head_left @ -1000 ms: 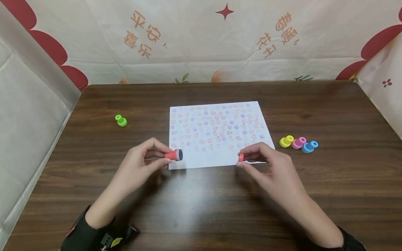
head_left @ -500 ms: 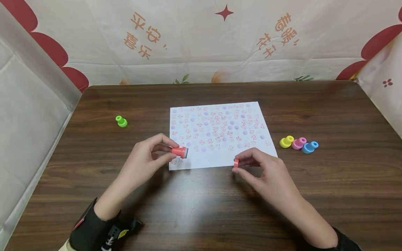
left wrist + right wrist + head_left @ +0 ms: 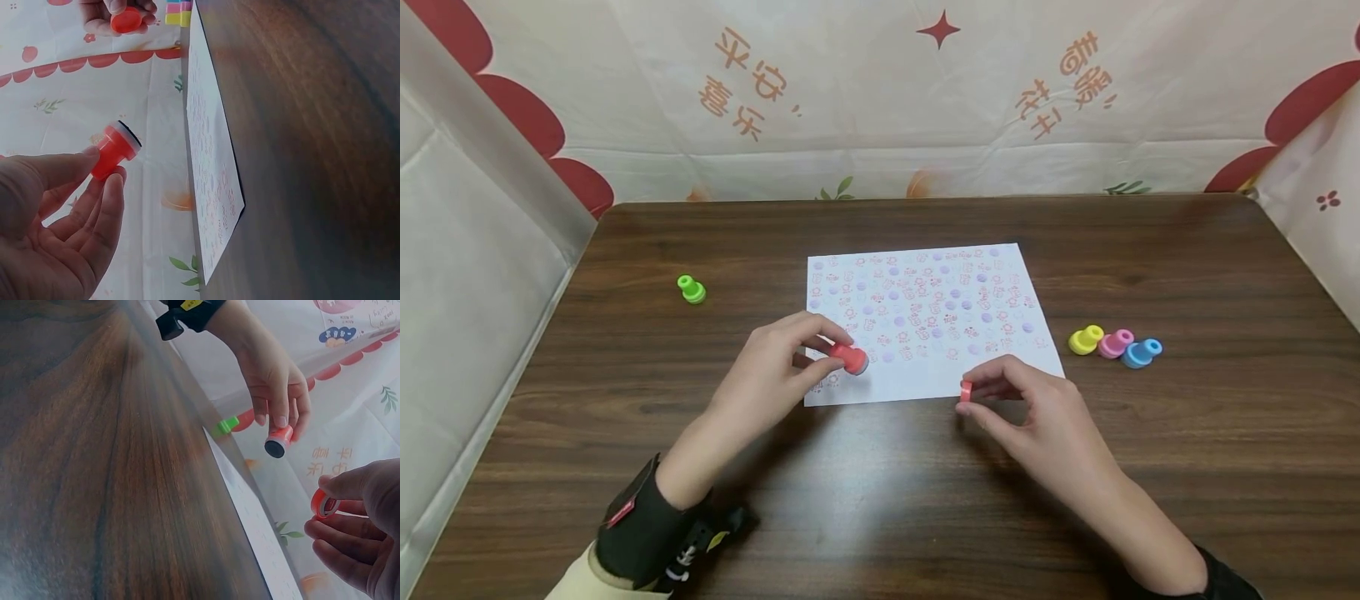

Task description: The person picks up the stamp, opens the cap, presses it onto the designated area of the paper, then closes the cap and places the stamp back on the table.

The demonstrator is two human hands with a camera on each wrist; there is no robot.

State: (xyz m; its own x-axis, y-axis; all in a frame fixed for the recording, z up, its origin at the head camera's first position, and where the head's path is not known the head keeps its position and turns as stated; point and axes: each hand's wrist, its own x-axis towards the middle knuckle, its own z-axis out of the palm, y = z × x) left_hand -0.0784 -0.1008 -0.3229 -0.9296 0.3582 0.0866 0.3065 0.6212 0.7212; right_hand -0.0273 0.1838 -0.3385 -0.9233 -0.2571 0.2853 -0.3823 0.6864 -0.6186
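Fingers (image 3: 823, 327) pinching stamp (image 3: 850, 359), wrist views: black end (image 3: 275, 449)

Beneath the grip, a dark wood-grained table (image 3: 910, 533) is seen, with a pale glare (image 3: 842, 487) reflected nearer than the grip. Beyond the grip, a whitish cloth (image 3: 880, 108) is hung, printed with 1 red 4-pointed star (image 3: 938, 30), 2 groups of orange characters (image 3: 769, 83) and green leaves (image 3: 844, 185). Left of the grip, a plain pale sheet (image 3: 475, 275) is bordered by red scallops (image 3: 523, 117).
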